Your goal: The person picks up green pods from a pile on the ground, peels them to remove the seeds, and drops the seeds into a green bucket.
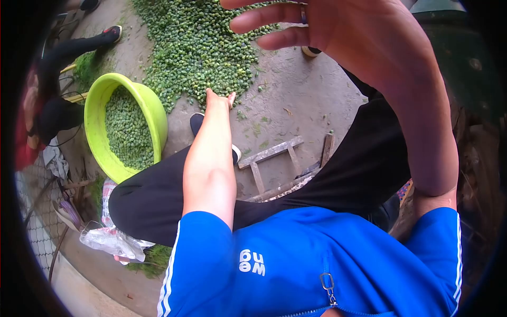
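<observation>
A large pile of small round green pods (195,53) lies spread on the concrete floor. At the near edge of this pile is my left hand (219,99), small in view, its visible digits apart and nothing visibly held. Close to the camera, my right hand (338,26) is raised at the top, fingers spread, a ring on one finger, touching nothing. A lime-green tub (158,113) stands tilted to the left of my left forearm and holds more green pods (127,129).
Another person (50,105) in dark trousers is at the left beyond the tub. A wooden frame (272,153) lies on the floor between my legs. Plastic bags (113,243) and green sprigs (153,261) lie at the lower left. A dark green object (454,58) stands at the upper right.
</observation>
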### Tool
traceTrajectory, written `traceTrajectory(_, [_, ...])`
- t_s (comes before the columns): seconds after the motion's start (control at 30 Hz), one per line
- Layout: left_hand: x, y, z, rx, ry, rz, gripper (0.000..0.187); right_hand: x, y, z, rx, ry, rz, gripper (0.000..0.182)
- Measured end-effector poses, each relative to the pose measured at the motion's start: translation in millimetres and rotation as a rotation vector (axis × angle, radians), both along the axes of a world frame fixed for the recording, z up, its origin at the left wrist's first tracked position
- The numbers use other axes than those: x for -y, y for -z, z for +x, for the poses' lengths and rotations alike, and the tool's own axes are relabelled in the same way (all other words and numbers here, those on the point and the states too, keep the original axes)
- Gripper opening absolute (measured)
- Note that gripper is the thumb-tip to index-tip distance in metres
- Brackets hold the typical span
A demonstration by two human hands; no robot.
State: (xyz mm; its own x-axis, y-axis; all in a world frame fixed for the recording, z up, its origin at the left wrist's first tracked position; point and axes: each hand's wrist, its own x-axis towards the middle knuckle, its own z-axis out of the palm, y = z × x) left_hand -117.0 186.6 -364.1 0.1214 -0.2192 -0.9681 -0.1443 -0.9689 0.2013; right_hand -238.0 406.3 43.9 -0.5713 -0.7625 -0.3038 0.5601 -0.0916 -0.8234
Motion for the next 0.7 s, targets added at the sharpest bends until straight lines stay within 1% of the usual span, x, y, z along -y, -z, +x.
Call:
traceTrajectory(0.03, [0.1, -1.8, -8.1, 0.004, 0.015, -0.059, 0.057, -0.9, 0.3, -1.0, -0.005, 0.019, 0.033, 0.037])
traceTrajectory(0.07, [3.1, -4.4, -18.1, 0.064, 0.004, -0.067, 0.044, -3.8, 9.7, -5.1, -0.004, 0.023, 0.036, 0.037])
traceTrajectory(0.1, [7.1, 6.9, -25.4, 0.063, 0.007, -0.063, 0.044, -8.5, 24.9, -10.4, -0.048, -0.028, -0.134, 0.037])
traceTrajectory(0.13, [14.3, 28.0, -31.6, 0.092, -0.042, -0.175, 0.038, -11.6, 32.9, -13.4, -0.092, -0.079, -0.304, 0.038])
traceTrajectory(0.17, [23.1, 45.0, -37.6, 0.119, -0.093, -0.287, 0.033, -10.9, 26.6, -11.5, -0.095, -0.078, -0.299, 0.038])
traceTrajectory(0.2, [37.6, 56.0, -45.0, 0.008, -0.104, -0.274, 0.023, -8.2, 14.1, -7.2, -0.018, -0.028, -0.212, 0.037])
traceTrajectory(0.23, [48.5, 53.6, -50.4, -0.101, -0.112, -0.263, 0.013, -6.4, 6.5, -4.0, 0.061, 0.025, -0.127, 0.037])
traceTrajectory(0.27, [58.9, 49.7, -56.3, -0.212, -0.178, -0.220, 0.005, -5.0, 5.4, -3.4, 0.057, 0.026, -0.131, 0.037])
traceTrajectory(0.3, [63.5, 29.1, -56.4, -0.381, -0.166, -0.133, 0.004, -2.6, 4.9, -3.5, 0.044, 0.027, -0.082, 0.036])
traceTrajectory(0.33, [66.9, 13.1, -53.8, -0.580, -0.169, -0.114, 0.006, -0.5, 4.1, -4.4, 0.023, 0.028, -0.038, 0.035])
traceTrajectory(0.37, [68.6, -3.7, -51.4, -0.783, -0.169, -0.094, 0.010, 0.3, 6.8, -6.4, 0.004, 0.023, -0.056, 0.035])
traceTrajectory(0.4, [68.7, -24.8, -49.3, -0.807, -0.171, -0.110, 0.010, 0.6, 13.9, -9.5, 0.026, 0.008, -0.124, 0.035])
traceTrajectory(0.43, [67.0, -47.8, -45.9, -1.019, -0.210, -0.025, 0.017, 2.4, 19.3, -10.8, 0.049, -0.010, -0.189, 0.034])
traceTrajectory(0.47, [63.8, -70.9, -44.3, -1.232, -0.247, 0.063, 0.025, 6.8, 22.3, -9.9, 0.027, -0.025, -0.200, 0.034])
traceTrajectory(0.5, [58.9, -95.4, -47.1, -1.259, -0.250, 0.047, 0.025, 14.2, 23.7, -7.9, -0.013, 0.080, -0.128, 0.038])
traceTrajectory(0.53, [52.9, -121.8, -51.5, -1.377, -0.236, 0.082, 0.031, 19.8, 27.9, -7.2, -0.054, 0.189, -0.058, 0.044])
traceTrajectory(0.57, [46.8, -148.5, -55.9, -1.495, -0.215, 0.118, 0.037, 23.7, 41.3, -11.1, -0.027, 0.193, -0.075, 0.040])
traceTrajectory(0.63, [33.1, -201.4, -64.1, -1.522, -0.155, 0.022, 0.047, 43.5, 51.2, -4.1, 0.057, 0.372, -0.018, 0.041])
traceTrajectory(0.7, [7.1, -261.0, -65.0, -1.587, -0.031, -0.139, 0.055, 62.9, 62.7, 6.6, 0.185, 0.439, -0.031, 0.047])
